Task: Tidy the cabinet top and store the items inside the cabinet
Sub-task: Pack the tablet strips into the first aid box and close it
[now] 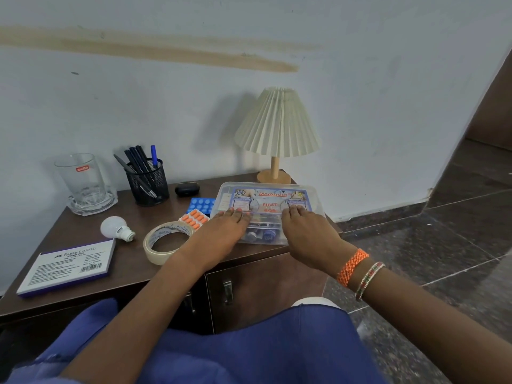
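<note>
Setting: dark brown wooden cabinet (249, 275) against a pale blue wall, grey stone floor to the right; its top serves as the counter (83, 231).
Nearest: blue clothing of the seated person fills the bottom of the view, and both forearms reach forward over the cabinet doors.
Left hand (221, 231): palm down, fingers straight and close together, resting on the lid of the first aid box (266, 212).
Right hand (307, 228): palm down, fingers straight and together on the same lid; orange and beaded bracelets on the wrist.
First aid box: clear plastic, lid on, near the counter's front right edge.
Front left: flat Faber-Castell box (69, 264) lying label up.
Middle: roll of beige tape (166, 241) just left of the left hand; white light bulb (116, 227) on its side.
Behind the tape: orange pill strip (194, 217) and blue pill strip (202, 205), beside the clear box.
Far row: glass tumbler (80, 178) on a glass tray, black mesh pen holder (146, 181) with pens, small black case (187, 189), lamp (277, 128) with pleated shade.
</note>
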The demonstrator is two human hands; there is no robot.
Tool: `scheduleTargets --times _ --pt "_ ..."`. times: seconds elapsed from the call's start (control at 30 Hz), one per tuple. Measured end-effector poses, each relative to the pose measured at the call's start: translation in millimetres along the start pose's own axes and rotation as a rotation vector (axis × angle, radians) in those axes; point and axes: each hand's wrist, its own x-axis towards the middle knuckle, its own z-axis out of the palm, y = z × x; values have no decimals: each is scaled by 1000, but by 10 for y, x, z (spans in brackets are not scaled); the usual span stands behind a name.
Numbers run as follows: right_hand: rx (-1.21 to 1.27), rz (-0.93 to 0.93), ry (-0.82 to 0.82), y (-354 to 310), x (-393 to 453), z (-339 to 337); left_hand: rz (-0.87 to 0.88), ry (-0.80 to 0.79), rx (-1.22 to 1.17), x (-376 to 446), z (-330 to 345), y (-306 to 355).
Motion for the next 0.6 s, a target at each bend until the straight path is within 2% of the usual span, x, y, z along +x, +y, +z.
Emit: scheduleTargets --times 0.13,0.3,0.43,0.6 --pt "98 -4 35 34 -133 -96 9 -5 -35 -74 -121 24" --pt "30 37 65 85 -218 -281 -6 59 -140 -162 -382 29" --pt "115 178 208 236 -160 -654 -45 188 -230 -74 -611 -80" --pt "113 246 367 354 122 -861 -126 402 -417 109 -866 -242"
